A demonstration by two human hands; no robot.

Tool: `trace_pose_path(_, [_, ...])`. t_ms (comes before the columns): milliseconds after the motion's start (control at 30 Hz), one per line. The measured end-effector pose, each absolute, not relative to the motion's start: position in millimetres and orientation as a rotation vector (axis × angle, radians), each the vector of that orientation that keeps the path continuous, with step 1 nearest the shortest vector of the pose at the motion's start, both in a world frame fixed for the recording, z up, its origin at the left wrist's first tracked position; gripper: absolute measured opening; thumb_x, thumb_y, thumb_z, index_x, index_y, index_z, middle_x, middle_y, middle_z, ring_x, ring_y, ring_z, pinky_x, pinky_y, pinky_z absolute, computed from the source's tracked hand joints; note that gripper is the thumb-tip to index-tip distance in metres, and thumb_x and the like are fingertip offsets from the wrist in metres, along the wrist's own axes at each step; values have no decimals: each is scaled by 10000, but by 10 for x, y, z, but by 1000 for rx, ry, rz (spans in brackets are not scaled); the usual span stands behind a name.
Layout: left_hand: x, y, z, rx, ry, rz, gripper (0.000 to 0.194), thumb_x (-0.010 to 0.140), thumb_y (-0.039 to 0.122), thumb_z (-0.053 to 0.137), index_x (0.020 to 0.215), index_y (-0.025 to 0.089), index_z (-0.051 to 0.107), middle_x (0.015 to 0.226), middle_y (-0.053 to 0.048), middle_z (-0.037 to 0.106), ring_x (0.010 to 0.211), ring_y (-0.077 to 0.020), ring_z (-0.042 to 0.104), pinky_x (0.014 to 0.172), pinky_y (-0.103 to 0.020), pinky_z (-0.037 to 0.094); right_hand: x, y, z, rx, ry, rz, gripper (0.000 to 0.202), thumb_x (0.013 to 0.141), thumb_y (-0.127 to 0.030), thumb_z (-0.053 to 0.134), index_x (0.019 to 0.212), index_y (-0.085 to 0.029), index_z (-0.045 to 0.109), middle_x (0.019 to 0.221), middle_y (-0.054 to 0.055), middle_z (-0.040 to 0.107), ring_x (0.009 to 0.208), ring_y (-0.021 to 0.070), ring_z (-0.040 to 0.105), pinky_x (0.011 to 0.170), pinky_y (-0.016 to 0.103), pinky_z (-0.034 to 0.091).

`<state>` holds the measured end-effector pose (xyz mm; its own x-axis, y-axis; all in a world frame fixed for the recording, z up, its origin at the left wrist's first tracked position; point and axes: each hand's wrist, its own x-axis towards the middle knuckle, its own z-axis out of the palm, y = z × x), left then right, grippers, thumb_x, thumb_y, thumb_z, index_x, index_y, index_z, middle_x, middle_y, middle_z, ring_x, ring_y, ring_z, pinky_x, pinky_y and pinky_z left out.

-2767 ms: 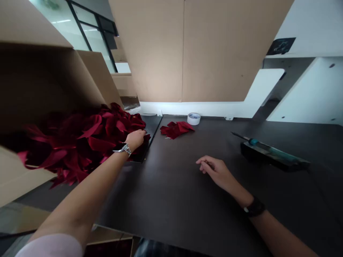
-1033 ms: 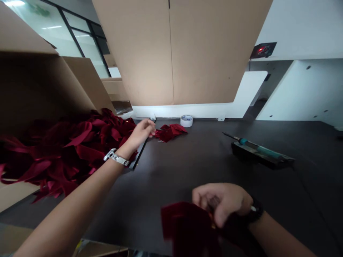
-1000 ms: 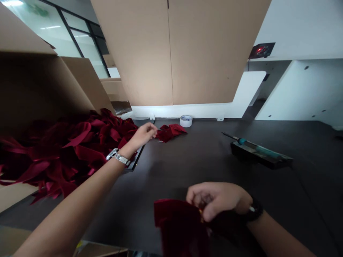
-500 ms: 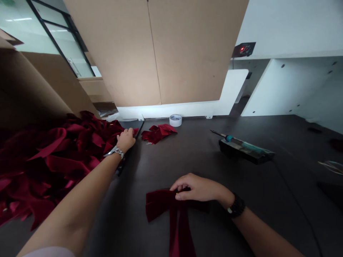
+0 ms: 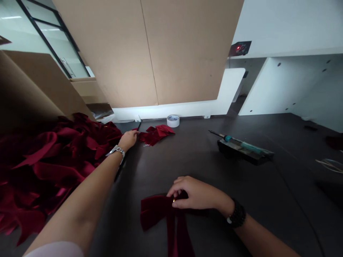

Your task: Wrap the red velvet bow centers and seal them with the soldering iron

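The bow point(image 5: 169, 212) came down, tails point(image 5: 184, 232) nearward, loops point(image 5: 151, 210) crosswise; right hand point(image 5: 197, 194) pinches its centre; left hand point(image 5: 128, 140) half-curled, hold unclear.

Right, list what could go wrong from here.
The iron has its tip jutting past its stand; if hot, it might burn the right hand or the bow. The cord, trailing beside that forearm, could snag. The left hand is beside the loose pile; its watch might catch.

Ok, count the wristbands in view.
2: a silver wristband on the wrist of the left hand, a black wristband on that of the right hand. No others show.
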<state>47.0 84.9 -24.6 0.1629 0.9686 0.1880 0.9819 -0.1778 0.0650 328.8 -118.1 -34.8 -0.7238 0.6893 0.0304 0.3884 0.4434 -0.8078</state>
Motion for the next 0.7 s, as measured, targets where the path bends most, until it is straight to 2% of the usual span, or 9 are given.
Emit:
trace_pose_path(167, [571,1014,-290,-2303,-2039,-302,390,860,209,420,1134,237,695,1208,-127,637,1109,-326,563,904,-424,468,3283,-1179,-352,-927,-2360,1187,249,798,-269,668,1020,-165,710,875,29,641,751,107,567,684,198,424])
trace_pose_path(333, [615,1070,-267,-2260,-2126,-427,279,783,256,550,974,215,749,1113,-155,647,1102,-368,541,885,-462,467,3295,-1173,-339,-902,-2359,1229,263,793,-273,683,1026,-152,708,873,30,640,751,102,570,693,194,428])
trace_pose_path(433, [609,1105,-237,-2238,-2202,-574,226,737,257,589,880,176,743,1013,-155,666,1041,-349,573,880,-446,471,3298,-1169,-338,-893,-2353,1227,264,793,-293,690,1021,-163,707,870,25,639,751,104,566,704,203,432])
trace_pose_path(533, [578,1116,-177,-2238,-2260,-777,181,710,234,586,821,165,712,913,-117,684,963,-291,610,886,-391,469,3293,-1162,-324,-921,-2361,1150,230,787,-260,697,1001,-179,703,850,15,642,779,113,561,759,225,431])
trace_pose_path(700, [529,1020,-6,-2321,-2302,-1161,121,665,245,608,747,158,627,742,-52,663,759,-213,623,742,-312,489,3273,-1159,-282,-1018,-2260,1044,138,798,-199,670,932,-172,692,873,33,633,823,131,566,766,247,442])
